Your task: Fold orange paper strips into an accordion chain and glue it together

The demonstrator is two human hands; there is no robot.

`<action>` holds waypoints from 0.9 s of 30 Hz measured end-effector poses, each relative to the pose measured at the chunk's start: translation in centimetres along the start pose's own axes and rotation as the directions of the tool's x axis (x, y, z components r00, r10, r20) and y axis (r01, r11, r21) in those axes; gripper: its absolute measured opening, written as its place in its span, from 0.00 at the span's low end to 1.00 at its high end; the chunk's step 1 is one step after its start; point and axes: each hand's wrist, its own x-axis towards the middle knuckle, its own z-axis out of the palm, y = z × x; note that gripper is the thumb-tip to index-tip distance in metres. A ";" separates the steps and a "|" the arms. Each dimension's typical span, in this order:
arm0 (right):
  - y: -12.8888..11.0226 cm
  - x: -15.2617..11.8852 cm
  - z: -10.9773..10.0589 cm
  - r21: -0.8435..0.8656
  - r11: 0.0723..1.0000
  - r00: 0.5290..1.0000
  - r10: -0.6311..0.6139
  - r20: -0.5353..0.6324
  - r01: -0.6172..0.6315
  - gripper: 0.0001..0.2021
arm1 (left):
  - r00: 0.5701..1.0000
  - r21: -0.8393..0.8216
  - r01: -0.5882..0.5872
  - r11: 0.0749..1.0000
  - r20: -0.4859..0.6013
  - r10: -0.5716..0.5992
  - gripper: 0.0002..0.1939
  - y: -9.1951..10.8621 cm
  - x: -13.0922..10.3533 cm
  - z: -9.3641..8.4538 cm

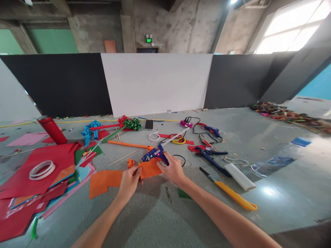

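My left hand (130, 181) pinches the left edge of a small orange sheet (149, 168), thumb and fingers together. My right hand (173, 168) is wrapped round the handle of a blue glue gun (155, 154), its lower fingers beside the sheet's right edge. The gun's nozzle points left, just above the sheet, and a long white glue stick (176, 136) sticks out of its back. Another orange piece (106, 181) lies flat left of my left hand. A small curled orange piece (130, 163) sits behind that hand, and an orange stem (129, 144) lies farther back.
Red sheets (28, 165) with a white tape roll (42, 170) and a red bottle (52, 130) are at the left. On the right lie pliers (213, 162), a yellow-handled knife (236, 196), a white block (240, 176) and a plastic bottle (280, 157). Paper flowers (132, 124) are behind.
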 end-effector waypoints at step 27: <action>0.1 -0.1 -0.2 -0.010 0.995 0.995 -0.101 -0.009 0.101 0.13 | 1.000 -0.021 0.000 1.000 -0.005 0.000 0.18 -0.4 0.2 0.1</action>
